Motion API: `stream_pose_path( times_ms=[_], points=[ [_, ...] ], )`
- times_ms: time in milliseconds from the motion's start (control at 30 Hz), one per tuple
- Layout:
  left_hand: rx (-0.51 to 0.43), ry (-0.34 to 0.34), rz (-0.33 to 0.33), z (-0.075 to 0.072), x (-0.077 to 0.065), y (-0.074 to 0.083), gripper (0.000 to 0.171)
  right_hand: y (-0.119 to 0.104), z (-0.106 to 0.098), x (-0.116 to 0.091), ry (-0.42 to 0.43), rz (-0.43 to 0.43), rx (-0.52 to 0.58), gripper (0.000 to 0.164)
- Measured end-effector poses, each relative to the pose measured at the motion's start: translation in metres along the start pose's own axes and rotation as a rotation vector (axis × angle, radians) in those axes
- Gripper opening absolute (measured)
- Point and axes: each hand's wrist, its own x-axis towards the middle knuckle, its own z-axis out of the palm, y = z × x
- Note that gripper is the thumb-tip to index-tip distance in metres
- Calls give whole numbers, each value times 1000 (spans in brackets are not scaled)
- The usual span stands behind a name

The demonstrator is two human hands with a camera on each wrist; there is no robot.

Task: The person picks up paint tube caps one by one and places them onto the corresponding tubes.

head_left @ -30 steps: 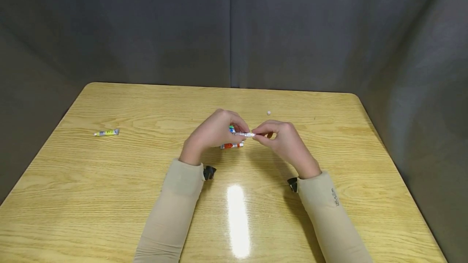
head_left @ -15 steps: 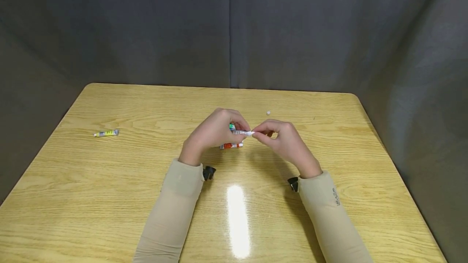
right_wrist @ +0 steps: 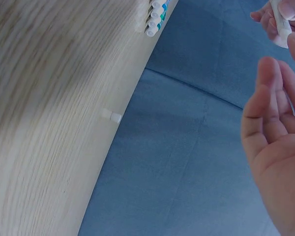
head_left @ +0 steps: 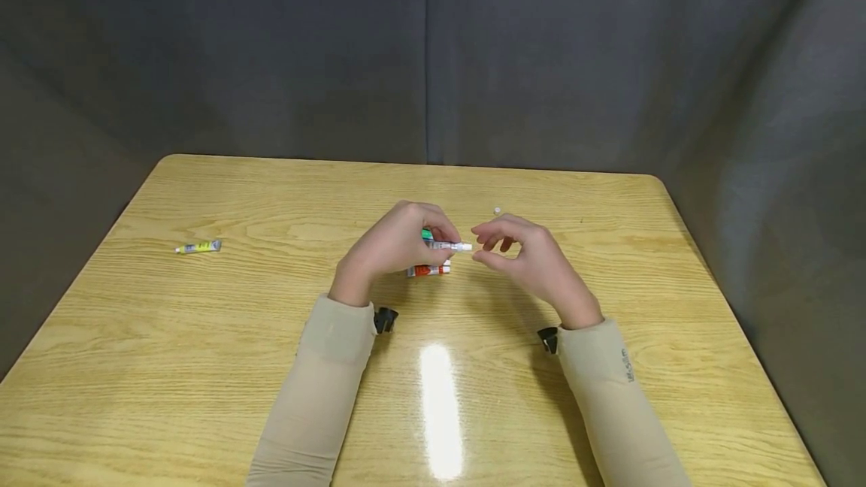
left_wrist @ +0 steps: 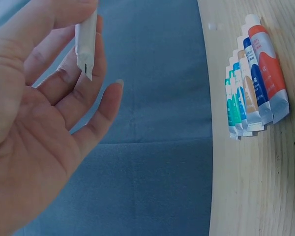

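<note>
My left hand (head_left: 402, 243) pinches a small white paint tube (head_left: 449, 246) between thumb and fingers, its white tip pointing right. In the left wrist view the flat crimped end of that paint tube (left_wrist: 86, 49) hangs below the thumb of the left hand (left_wrist: 44, 108). Just right of the tip is my right hand (head_left: 524, 254), thumb and fingers spread apart with nothing between them. Under the left hand, a row of paint tubes lies side by side, with an orange-red tube (left_wrist: 269, 64) and a dark blue tube (left_wrist: 257, 78) at one end.
A small white cap (head_left: 497, 210) stands on the wooden table (head_left: 271, 397) behind the right hand; the same cap (right_wrist: 115, 117) shows near the table edge in the right wrist view. Far left lies a yellow paint tube (head_left: 198, 246). Dark curtains (head_left: 271, 51) hang beyond the table.
The right hand's fingertips have come off the held tube's tip, moved slightly right and spread apart. The left hand keeps its grip in nearly the same spot.
</note>
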Motion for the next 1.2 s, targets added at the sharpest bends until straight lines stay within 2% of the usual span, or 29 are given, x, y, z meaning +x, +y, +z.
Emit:
stream_pose_path(
  times_ms=[233,467,800,1000,1100,1200],
  points=[
    [10,5,0,-1,0,-1,10,0,5,2,13,-81,-17,14],
    [7,-12,27,1,1,0,9,0,7,1,12,-88,-32,5],
    [17,-14,26,1,0,2,8,1,6,1,-11,-92,-47,9],
    [12,-20,5,-1,-1,2,8,2,4,1,-48,-42,-43,21],
    [6,-19,-9,-1,-1,2,8,1,3,0,-34,-44,-45,25],
    [0,-18,-17,-2,-1,1,8,-1,3,1,-13,-77,-39,21]
  ],
)
